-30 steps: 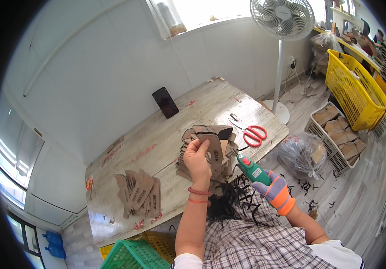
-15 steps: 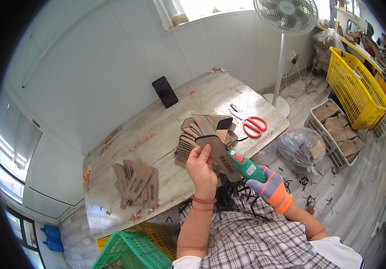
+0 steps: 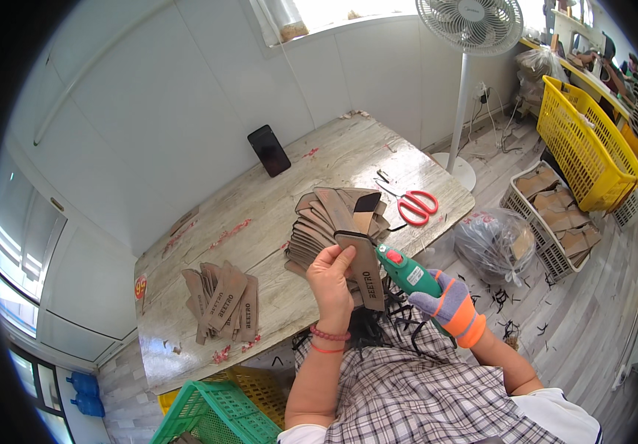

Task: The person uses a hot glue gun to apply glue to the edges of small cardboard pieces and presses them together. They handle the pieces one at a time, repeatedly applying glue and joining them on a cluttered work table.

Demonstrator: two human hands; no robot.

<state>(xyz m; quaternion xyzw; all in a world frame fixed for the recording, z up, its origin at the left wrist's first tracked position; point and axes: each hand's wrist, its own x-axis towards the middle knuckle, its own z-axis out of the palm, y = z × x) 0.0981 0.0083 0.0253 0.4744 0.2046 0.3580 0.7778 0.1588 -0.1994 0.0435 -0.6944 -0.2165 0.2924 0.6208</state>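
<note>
Bare, with a beaded bracelet at the wrist, my left hand (image 3: pixel 328 280) pinches a flat brown strip (image 3: pixel 367 275) with dark edging and printed lettering. My right hand (image 3: pixel 448 307), in a grey and orange glove, is wrapped round a green handheld power tool (image 3: pixel 408 274) with a red button. The tool's tip is at the strip's right edge, near its top; whether they touch I cannot tell. Just beyond lies a fanned pile of similar strips (image 3: pixel 317 237). A smaller stack (image 3: pixel 222 300) of lettered strips rests at the table's left.
Red-handled scissors (image 3: pixel 417 208) lie on the worn table (image 3: pixel 259 222), and a black phone (image 3: pixel 268 151) leans against the wall. Black scraps (image 3: pixel 400 318) cover my lap. Below stands a green crate (image 3: pixel 222 414). A fan (image 3: pixel 467 96), plastic bag (image 3: pixel 494 244) and yellow crate (image 3: pixel 585 148) are right.
My left hand has turned the strip more upright, and its lower end has swung left. The tool remains near its right edge. The whole view has shifted slightly.
</note>
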